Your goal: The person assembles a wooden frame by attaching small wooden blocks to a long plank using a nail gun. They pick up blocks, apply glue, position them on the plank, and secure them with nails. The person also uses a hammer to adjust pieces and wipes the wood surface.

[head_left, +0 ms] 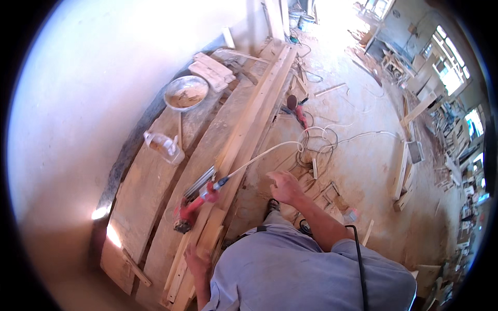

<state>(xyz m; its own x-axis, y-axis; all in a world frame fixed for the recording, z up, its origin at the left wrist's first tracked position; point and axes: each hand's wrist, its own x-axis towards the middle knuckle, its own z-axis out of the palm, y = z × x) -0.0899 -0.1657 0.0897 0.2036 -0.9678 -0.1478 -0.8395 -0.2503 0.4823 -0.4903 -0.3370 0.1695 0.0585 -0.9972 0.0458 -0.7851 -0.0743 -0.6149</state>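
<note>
My left hand (197,263) is low on the left, against the long pale wooden boards (248,132), its fingers apart and touching the wood near its end. Over the floor to the right of the boards hangs my right hand (286,187), fingers loosely bent, with nothing visible in it. A red air nailer (195,206) lies across the boards just beyond my left hand, and a pale hose (264,154) runs from it to the floor. Beside the nailer is a bundle of thin grey metal strips (199,181).
Wide dusty planks (142,202) carry a clear plastic jug (165,147) and a round basin (185,94) with brown stuff inside. A red grinder (300,111) and tangled cords (324,147) lie on the floor. Timber (404,171) and scraps line the right side.
</note>
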